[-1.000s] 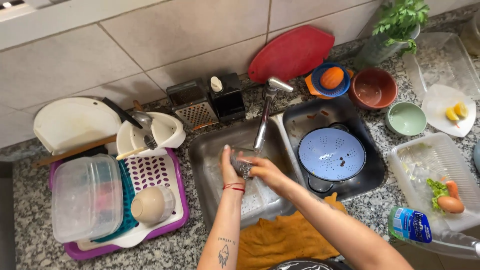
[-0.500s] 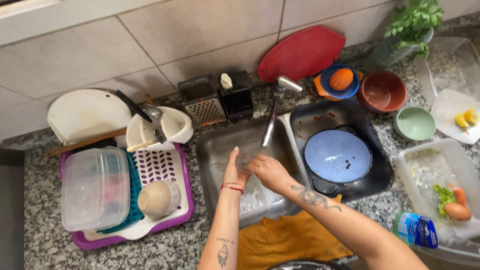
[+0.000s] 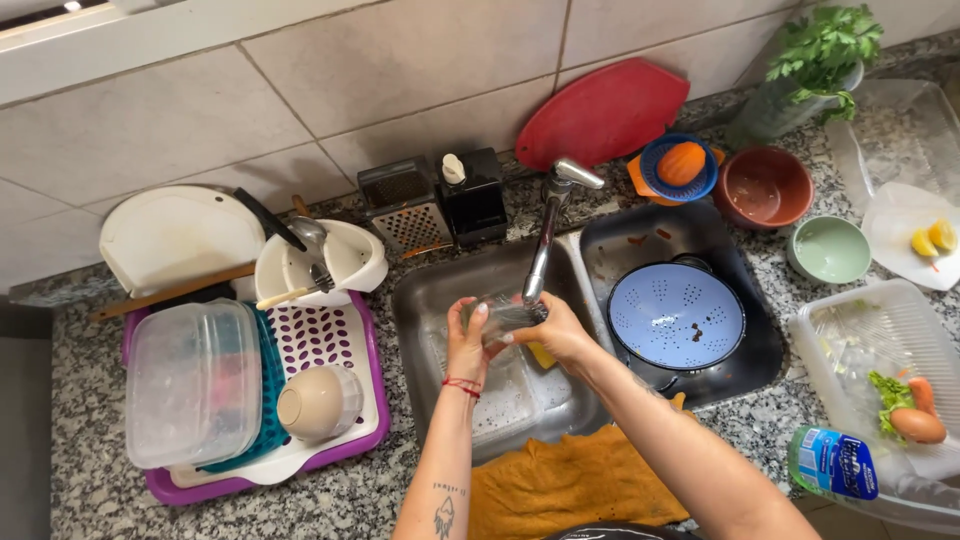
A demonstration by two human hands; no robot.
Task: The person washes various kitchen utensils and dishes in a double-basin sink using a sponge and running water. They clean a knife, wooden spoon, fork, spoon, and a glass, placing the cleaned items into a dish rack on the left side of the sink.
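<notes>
My hands (image 3: 510,335) meet under the faucet (image 3: 545,240), which crosses the left basin (image 3: 430,300) overhead; below them the basin floor lies open; the blue colander (image 3: 677,315) fills the right basin; the drying rack (image 3: 330,340) crowds the surface to my left.

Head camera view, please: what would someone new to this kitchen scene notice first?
Probably both hands meeting under the faucet over the left sink basin: the left hand and the right hand grip a clear glass between them. Next, the blue colander filling the right basin, and the red cutting board leaning against the tiled wall behind it.
</notes>
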